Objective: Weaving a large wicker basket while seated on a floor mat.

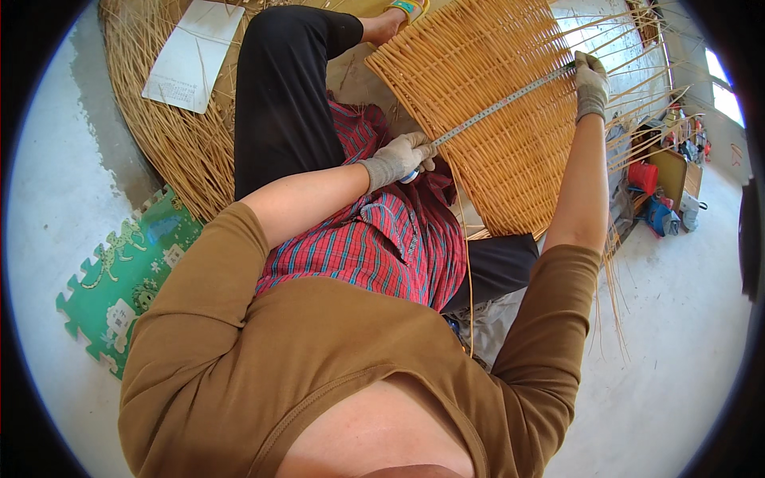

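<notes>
A woven wicker panel (486, 72) of yellowish rods lies slanting in front of me, with loose rod ends fanning out along its right side. A metal measuring tape (502, 102) is stretched diagonally across it. My left hand (400, 158), in a pale knit glove, grips the tape's case at the panel's left edge; the case is mostly hidden under my fingers. My right hand (590, 84), gloved the same way, pinches the tape's far end at the panel's right edge. A red checked cloth (366, 239) covers my lap below the panel.
Bundles of loose rods (159, 143) and a white sheet (191, 56) lie at upper left, beside my raised leg. A green foam mat (119, 287) is at left on the concrete floor (669, 334). Bags (661, 213) and boards (671, 179) stand against the wall at right.
</notes>
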The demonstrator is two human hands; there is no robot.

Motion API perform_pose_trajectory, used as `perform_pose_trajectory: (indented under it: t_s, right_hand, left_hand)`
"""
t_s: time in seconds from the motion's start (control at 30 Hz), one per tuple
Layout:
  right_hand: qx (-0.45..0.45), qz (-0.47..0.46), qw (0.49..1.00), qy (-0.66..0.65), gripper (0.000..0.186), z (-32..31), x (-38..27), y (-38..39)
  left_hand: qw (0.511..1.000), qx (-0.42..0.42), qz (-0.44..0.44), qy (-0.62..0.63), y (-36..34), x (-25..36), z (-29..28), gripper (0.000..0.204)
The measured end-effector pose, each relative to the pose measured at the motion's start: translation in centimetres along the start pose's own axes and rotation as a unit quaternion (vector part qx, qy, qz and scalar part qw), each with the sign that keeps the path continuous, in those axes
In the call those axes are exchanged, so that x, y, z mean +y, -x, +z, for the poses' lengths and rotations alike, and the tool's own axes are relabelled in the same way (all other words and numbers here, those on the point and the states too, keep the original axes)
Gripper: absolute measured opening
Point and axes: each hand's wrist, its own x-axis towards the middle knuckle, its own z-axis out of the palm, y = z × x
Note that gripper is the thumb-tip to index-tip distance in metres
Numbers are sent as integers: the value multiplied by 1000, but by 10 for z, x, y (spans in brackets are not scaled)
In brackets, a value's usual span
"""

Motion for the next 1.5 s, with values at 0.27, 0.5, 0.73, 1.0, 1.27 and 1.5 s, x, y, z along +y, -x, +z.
perform_pose_trajectory:
  t_s: [0.27,0.5,0.73,1.0,1.27,1.5]
  right_hand:
    - [51,-6,998,48,42,-23,36,-36]
    - [-72,49,995,-50,35,1,17,-26]
    - [8,0,1000,-8,34,-10,2,0]
    - [51,22,983,176,37,-39,-5,42]
    - [43,25,989,138,35,-28,14,32]
    - [-17,57,992,-112,25,-38,43,12]
  left_hand:
    - [999,-22,-3,25,-2,6,13,19]
    - [1000,1,-11,16,-1,0,4,18]
    - [1000,-3,-2,27,-6,-12,10,20]
    - [997,-79,-25,10,-4,-20,36,22]
    - [996,-75,-46,2,-9,-24,33,28]
    - [996,-85,-32,8,-13,-29,36,26]
